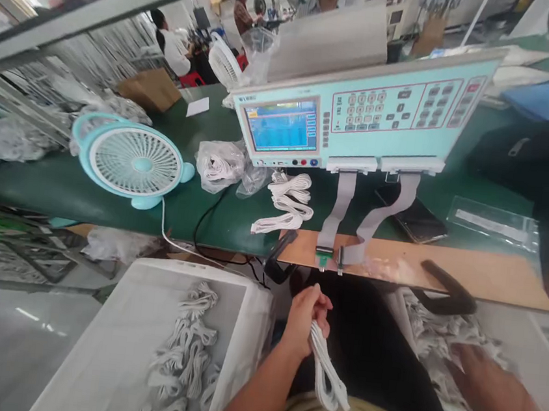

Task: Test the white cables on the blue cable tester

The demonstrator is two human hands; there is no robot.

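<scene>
One white cable bundle (328, 374) is in our left hand (304, 320), fingers curled closed around its upper end; its long axis slants back toward our body and rightward. Our blurred right hand (473, 367) is farther off, at the right-hand bin (533, 337) of white cables (438, 327); we cannot tell its opening or hold. The left-hand bin (250, 320) contains coiled bundles (195, 364).

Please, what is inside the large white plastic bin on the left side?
The large white plastic bin contains coiled white cable bundles, some overlapping. Whatever lies directly under them is covered.
</scene>
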